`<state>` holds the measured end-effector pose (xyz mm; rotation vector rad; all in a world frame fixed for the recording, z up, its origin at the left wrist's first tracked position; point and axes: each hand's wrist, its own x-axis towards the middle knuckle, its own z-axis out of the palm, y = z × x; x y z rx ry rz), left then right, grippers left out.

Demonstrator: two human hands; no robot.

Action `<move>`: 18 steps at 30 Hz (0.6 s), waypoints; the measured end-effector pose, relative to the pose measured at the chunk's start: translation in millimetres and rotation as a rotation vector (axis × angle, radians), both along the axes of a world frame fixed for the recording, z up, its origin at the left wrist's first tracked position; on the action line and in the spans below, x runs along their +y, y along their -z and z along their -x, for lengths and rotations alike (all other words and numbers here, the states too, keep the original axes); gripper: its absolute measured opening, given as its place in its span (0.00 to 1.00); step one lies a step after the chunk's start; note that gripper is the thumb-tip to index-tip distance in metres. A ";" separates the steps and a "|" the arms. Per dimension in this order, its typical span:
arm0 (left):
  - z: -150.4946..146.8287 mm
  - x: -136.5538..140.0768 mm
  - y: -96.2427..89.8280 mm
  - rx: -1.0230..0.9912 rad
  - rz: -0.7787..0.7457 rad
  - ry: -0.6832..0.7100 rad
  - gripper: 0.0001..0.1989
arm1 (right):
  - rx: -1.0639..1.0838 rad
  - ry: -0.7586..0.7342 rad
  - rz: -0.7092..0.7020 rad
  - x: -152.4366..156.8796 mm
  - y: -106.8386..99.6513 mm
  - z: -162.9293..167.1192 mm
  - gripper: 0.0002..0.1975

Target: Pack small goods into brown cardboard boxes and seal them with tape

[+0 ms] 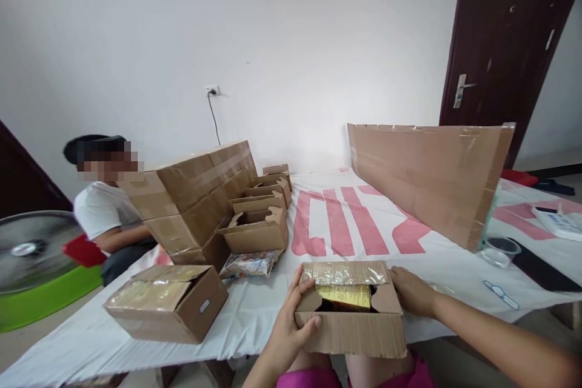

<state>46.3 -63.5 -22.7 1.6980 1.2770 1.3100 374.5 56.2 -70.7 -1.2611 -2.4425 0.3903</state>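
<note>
A small cardboard box sits at the table's front edge, right before my lap. Its taped far flap is partly folded over, and through the gap shows a yellow printed packet. My left hand grips the box's left side, fingers along the top and thumb over the near edge. Against the far right corner presses my right hand, its fingertips partly hidden behind the box. A second taped box, its lid slightly raised, lies to the left.
Stacked cartons stand at left, beside a row of open boxes and a printed plastic packet. A cardboard panel stands upright at right, near a clear cup and black phone-like slab. Another person sits left.
</note>
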 end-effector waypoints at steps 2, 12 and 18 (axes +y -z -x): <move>0.0 0.0 1.0 -0.002 -0.006 -0.005 0.29 | -0.012 0.072 -0.020 6.4 -11.1 -4.2 0.25; 0.6 1.5 4.3 0.037 -0.033 0.018 0.29 | -0.109 -0.300 -0.184 -28.3 -132.0 -16.8 0.19; 0.4 1.4 7.0 0.036 -0.034 0.022 0.29 | -0.250 -0.332 -0.199 -21.4 -141.7 -6.2 0.17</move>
